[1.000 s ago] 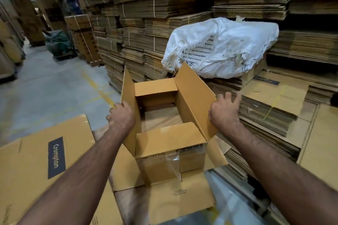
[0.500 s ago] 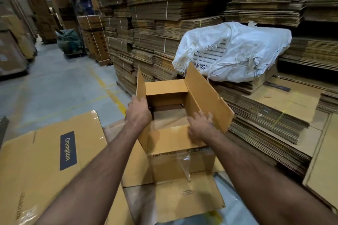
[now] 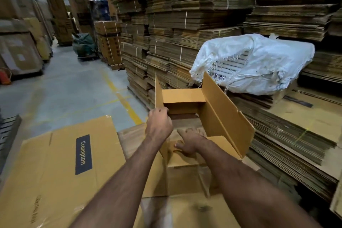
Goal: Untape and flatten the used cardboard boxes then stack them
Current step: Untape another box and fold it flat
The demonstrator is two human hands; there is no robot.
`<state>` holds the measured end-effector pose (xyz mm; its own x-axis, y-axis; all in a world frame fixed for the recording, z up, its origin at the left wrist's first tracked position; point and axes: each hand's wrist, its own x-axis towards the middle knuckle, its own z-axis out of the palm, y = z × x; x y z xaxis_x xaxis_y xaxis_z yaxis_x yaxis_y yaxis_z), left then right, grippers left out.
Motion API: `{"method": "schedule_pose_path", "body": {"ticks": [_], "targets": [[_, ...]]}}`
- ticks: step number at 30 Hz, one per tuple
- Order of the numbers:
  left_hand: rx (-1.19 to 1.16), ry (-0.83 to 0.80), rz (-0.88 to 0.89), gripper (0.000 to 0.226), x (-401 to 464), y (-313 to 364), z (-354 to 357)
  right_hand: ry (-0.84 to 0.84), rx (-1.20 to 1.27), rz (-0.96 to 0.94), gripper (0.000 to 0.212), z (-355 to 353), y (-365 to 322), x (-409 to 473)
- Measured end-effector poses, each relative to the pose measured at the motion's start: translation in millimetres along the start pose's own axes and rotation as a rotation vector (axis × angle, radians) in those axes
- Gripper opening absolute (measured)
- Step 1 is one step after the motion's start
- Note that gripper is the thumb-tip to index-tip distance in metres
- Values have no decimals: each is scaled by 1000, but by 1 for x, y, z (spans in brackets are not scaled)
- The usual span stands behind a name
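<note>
- An open cardboard box sits in the middle, right in front of the person, with its open top facing up.
- It rests on flat cardboard sheets that lie under it.
- The box is longer than it is wide. Its long way runs from the person toward the far stacks.
- The right flap is big and leans up and out to the right.
- The left flap stands almost straight up, and we see it nearly edge on.
- The far flap lies level, folded in over the opening.
- A strip of clear tape hangs on the near wall of the box.
- The left hand is curled around the left flap's edge and grips it.
- The right hand reaches inside the box. Its fingers look spread and flat on the near flap, pressing it, but they are blurry.
- A big flat box with the word "Crompton" lies to the left, just beside the open box.
- Tall stacks of flat cardboard stand behind and to the right.
- A white sack lies on one low stack, past the right flap.
</note>
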<state>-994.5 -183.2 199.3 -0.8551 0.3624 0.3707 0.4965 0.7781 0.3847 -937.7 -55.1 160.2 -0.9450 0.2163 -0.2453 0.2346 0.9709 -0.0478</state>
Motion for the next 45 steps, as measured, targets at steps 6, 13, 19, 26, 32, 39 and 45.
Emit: {"method": "schedule_pose_path", "body": {"ticks": [6, 13, 19, 26, 32, 39, 45], "targets": [[-89, -25, -18, 38, 3, 10, 6, -69, 33, 53, 71, 1, -2, 0], [-148, -36, -87, 33, -6, 30, 6, -105, -110, 165, 75, -26, -22, -3], [-158, -20, -152, 28, -5, 30, 3, 156, -37, 206, 42, -52, -28, -21], [-244, 3, -239, 30, 10, -1, 3, 189, -186, 284, 18, -66, -53, -82], [-379, -29, -268, 27, 12, -1, 9, -60, 152, 117, 47, -64, -75, -97], [-640, -148, -297, 28, 13, 7, 18, 274, 89, 341, 15, -34, -98, -88], [-934, -210, -192, 36, 9, 1, 9, 160, 60, 267, 30, -50, -79, -96]]}}
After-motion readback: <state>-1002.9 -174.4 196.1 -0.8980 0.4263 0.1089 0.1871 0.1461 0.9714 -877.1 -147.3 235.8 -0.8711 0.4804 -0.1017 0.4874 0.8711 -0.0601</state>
